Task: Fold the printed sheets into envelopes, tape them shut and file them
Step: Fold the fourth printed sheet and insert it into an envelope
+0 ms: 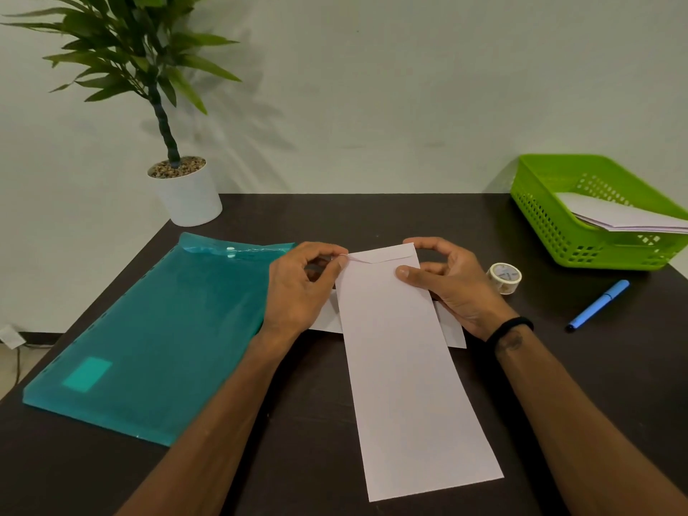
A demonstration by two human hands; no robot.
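A long white sheet (405,370), folded into a narrow strip, lies lengthwise on the dark table (298,459) in front of me. My left hand (298,288) pinches its far left corner, where a small flap is turned over. My right hand (450,281) holds the far right edge, thumb on top and fingers curled round the top corner. Another white sheet (452,329) lies flat beneath the strip. A roll of patterned tape (504,278) stands just right of my right hand. A teal plastic file folder (149,329) lies to the left.
A green plastic basket (580,214) with folded white papers sits at the back right. A blue pen (597,305) lies right of the tape. A potted plant (186,188) stands at the table's back left corner against the wall.
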